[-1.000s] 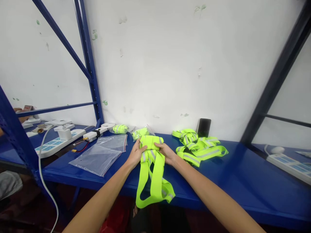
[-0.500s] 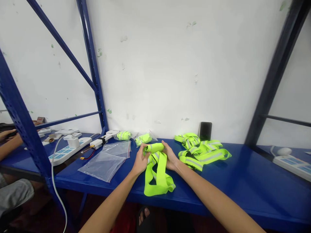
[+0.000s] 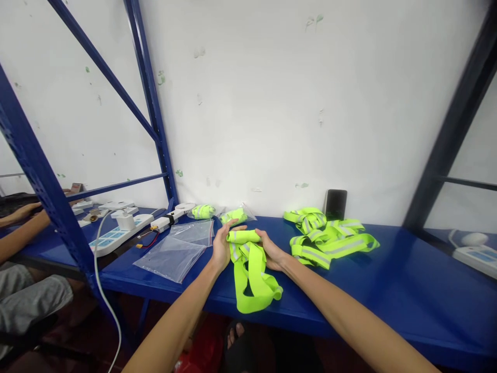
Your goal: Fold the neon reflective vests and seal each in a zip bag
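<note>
Between my two hands is a neon-yellow reflective strap [image 3: 254, 277] with silvery stripes. Its upper end is rolled into a short cylinder, and the rest hangs in loops onto the blue table's front part. My left hand [image 3: 222, 245] grips the roll's left end, some fingers reaching up behind it. At the right end, my right hand [image 3: 272, 250] holds the roll with the thumb on the near side and the other fingers partly hidden. Two clear zip bags [image 3: 171, 258] lie flat to the left. More loose yellow straps [image 3: 330, 239] are heaped to the right.
Behind my hands, bagged yellow straps [image 3: 234, 215] lie near the wall. A dark phone [image 3: 336, 204] leans against the wall. Left are a white device with wires [image 3: 162, 223], a power strip [image 3: 123, 235] and a blue rack post [image 3: 42, 171]. A co-worker's arm [image 3: 27, 233] shows at far left.
My left hand's fingers have lifted and spread behind the roll. The roll sits more level between my hands. The whole view has shifted slightly.
</note>
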Action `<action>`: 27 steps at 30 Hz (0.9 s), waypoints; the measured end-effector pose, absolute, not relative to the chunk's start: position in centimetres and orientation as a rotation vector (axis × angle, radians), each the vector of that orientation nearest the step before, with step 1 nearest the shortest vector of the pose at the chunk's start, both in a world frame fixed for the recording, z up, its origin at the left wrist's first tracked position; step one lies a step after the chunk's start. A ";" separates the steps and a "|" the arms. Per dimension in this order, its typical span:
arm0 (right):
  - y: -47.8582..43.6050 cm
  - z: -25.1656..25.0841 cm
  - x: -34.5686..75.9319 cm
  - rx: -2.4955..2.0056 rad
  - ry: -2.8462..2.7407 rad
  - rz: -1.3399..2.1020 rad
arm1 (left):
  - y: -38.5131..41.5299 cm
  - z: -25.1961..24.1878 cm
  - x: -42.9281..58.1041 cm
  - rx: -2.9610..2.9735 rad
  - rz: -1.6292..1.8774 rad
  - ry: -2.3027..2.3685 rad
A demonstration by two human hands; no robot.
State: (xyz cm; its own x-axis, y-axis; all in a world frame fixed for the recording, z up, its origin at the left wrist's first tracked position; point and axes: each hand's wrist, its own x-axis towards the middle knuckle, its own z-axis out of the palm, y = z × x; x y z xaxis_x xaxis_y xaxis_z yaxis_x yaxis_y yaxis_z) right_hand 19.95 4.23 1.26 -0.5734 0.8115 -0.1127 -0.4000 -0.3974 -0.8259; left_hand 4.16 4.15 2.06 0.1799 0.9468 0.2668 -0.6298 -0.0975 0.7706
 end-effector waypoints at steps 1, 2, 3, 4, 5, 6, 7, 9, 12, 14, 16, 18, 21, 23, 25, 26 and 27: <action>4.2 1.2 19.8 -0.652 -1.023 2.017 | 4.1 2.2 4.0 0.942 1.375 0.437; 4.1 1.2 19.7 -0.636 -1.043 1.996 | 4.1 2.2 3.9 0.940 1.360 0.441; 4.1 1.2 19.6 -0.613 -1.063 1.966 | 4.1 2.1 3.8 0.943 1.351 0.442; 4.1 1.2 19.6 -0.583 -1.078 1.929 | 4.3 2.0 3.7 0.949 1.352 0.444; 4.2 1.2 19.5 -0.552 -1.082 1.886 | 4.4 1.8 3.7 0.952 1.371 0.450; 4.2 1.3 19.5 -0.531 -1.074 1.843 | 4.7 1.6 3.8 0.952 1.404 0.465; 4.3 1.3 19.4 -0.527 -1.060 1.802 | 4.9 1.4 3.9 0.944 1.443 0.494; 4.6 1.5 19.4 -0.566 -1.018 1.723 | 5.4 1.0 4.3 0.900 1.505 0.597; 5.2 1.7 19.7 -0.615 -0.952 1.613 | 5.9 0.6 4.8 0.829 1.507 0.733; 5.5 1.9 20.1 -0.592 -0.919 1.573 | 5.9 0.6 5.1 0.819 1.453 0.771; 5.8 2.1 20.5 -0.553 -0.927 1.572 | 5.7 0.7 5.2 0.838 1.370 0.778; 5.8 2.3 20.8 -0.530 -0.972 1.593 | 5.3 0.9 5.2 0.886 1.294 0.736; 5.7 2.3 21.0 -0.544 -1.042 1.610 | 5.0 0.8 5.1 0.964 1.258 0.648; 5.7 2.2 21.0 -0.570 -1.071 1.582 | 4.9 0.6 5.0 0.990 1.277 0.631; 5.6 2.0 21.0 -0.604 -1.092 1.557 | 5.0 0.4 4.9 1.008 1.295 0.648; 5.6 1.9 21.1 -0.624 -1.092 1.560 | 5.0 0.2 4.9 1.017 1.294 0.666; 5.5 1.8 21.1 -0.642 -1.087 1.577 | 5.1 0.1 4.9 1.024 1.290 0.688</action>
